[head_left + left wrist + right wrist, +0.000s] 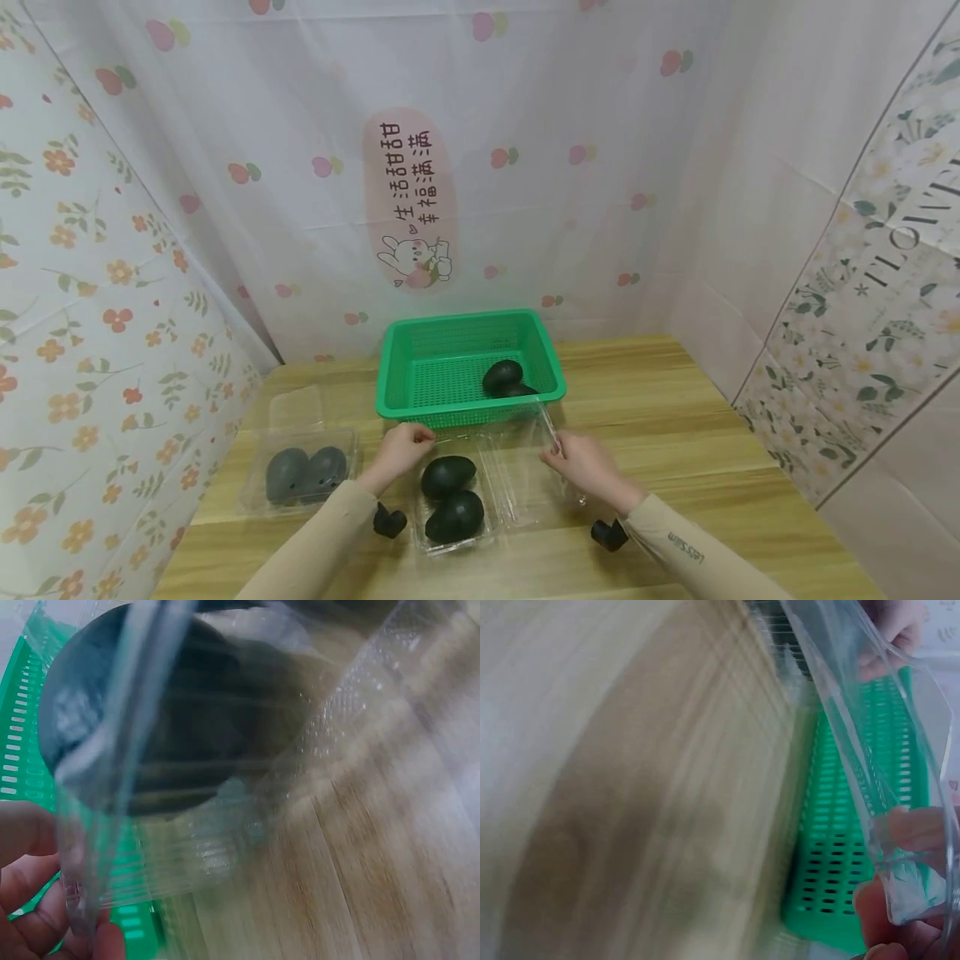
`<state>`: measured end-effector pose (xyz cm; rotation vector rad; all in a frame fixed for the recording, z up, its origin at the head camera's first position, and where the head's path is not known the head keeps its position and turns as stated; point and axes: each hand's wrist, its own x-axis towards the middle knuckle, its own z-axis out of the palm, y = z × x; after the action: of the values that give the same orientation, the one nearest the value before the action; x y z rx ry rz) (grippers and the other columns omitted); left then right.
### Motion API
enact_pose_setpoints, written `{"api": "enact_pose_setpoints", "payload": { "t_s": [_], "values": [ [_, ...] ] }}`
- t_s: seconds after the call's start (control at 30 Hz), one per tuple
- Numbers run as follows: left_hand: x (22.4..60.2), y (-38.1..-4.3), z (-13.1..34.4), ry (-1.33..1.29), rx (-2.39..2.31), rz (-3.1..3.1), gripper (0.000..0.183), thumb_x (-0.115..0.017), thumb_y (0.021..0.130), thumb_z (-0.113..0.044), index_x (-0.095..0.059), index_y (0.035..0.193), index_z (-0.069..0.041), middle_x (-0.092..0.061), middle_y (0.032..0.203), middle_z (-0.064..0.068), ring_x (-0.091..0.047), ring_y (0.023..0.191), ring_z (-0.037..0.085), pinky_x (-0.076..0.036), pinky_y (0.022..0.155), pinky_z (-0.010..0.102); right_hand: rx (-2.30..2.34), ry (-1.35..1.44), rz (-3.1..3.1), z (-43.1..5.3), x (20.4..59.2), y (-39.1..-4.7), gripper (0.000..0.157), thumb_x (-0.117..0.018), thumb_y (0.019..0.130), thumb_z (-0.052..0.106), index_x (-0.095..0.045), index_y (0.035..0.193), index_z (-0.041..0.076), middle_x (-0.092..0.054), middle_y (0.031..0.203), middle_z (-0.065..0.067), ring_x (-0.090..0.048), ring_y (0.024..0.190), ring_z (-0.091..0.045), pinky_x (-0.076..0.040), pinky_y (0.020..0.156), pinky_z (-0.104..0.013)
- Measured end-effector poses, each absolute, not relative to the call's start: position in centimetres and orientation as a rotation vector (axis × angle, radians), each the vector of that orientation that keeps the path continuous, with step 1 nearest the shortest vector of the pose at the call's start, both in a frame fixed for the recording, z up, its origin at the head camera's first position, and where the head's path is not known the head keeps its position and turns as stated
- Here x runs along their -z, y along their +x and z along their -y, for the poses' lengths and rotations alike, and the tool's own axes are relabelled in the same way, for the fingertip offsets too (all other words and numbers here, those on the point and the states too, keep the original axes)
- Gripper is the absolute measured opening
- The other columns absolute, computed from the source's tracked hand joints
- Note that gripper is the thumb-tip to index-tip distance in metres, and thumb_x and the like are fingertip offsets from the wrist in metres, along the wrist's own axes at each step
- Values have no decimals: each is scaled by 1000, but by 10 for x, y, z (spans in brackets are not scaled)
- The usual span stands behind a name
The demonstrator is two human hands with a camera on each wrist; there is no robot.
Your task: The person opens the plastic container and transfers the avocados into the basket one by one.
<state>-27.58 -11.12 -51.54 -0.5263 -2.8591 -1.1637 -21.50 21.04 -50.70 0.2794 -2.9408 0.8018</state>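
Note:
Two dark green avocados point(454, 517) lie in the base of a clear plastic clamshell box point(491, 533) in front of the basket. My left hand point(405, 450) pinches the box's far left corner; in the left wrist view its fingers point(37, 900) bend around the clear rim. Raised on the right is the hinged lid point(517, 475), and my right hand point(588, 468) pinches its edge, thumb and fingers point(919, 829) on either side of the plastic in the right wrist view.
Behind the box stands a green perforated basket point(435, 410) with two avocados point(502, 377) at its right end. A second clear box point(255, 492) holding two avocados sits to the left. Patterned curtains point(525, 208) enclose the wooden table point(645, 392).

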Motion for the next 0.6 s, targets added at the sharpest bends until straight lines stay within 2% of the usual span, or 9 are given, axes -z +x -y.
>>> {"api": "enact_pose_setpoints", "payload": {
  "t_s": [0.3, 0.37, 0.4, 0.53, 0.6],
  "values": [
    [518, -281, 110, -490, 1127, 2870, 8, -68, 86, -7, -75, 90, -6, -70, 87, 3, -64, 80, 21, -53, 69, 38, -873, 222, 2935, -212, 525, -208, 21, -70, 88, 25, -54, 76, 16, -46, 57, 7, -41, 48, -9, -33, 41, -26],
    [519, -281, 109, -489, 1124, 2868, 8, -68, 86, -7, -75, 90, -6, -71, 87, 3, -64, 79, 21, -53, 69, 38, -879, 223, 2927, -214, 529, -208, 17, -71, 87, 26, -62, 87, 12, -47, 58, 7, -42, 47, -10, -34, 40, -27],
    [519, -281, 109, -484, 1128, 2868, 8, -68, 86, -7, -74, 90, -6, -71, 87, 3, -65, 80, 21, -53, 69, 39, -877, 218, 2935, -214, 531, -208, 19, -71, 87, 28, -62, 88, 11, -47, 57, 6, -42, 47, -10, -35, 41, -27],
    [519, -282, 108, -476, 1134, 2869, 7, -69, 86, -7, -74, 90, -5, -71, 87, 4, -65, 81, 23, -53, 70, 39, -856, 197, 2970, -218, 540, -207, 27, -69, 87, 35, -61, 78, 11, -45, 54, 6, -41, 45, -10, -32, 40, -27],
    [518, -282, 108, -474, 1131, 2870, 6, -69, 86, -8, -74, 90, -5, -71, 88, 5, -65, 81, 23, -53, 70, 39, -826, 193, 2993, -220, 543, -207, 36, -67, 88, 36, -50, 65, 15, -44, 53, 6, -41, 45, -10, -31, 41, -26]
  ]
}}
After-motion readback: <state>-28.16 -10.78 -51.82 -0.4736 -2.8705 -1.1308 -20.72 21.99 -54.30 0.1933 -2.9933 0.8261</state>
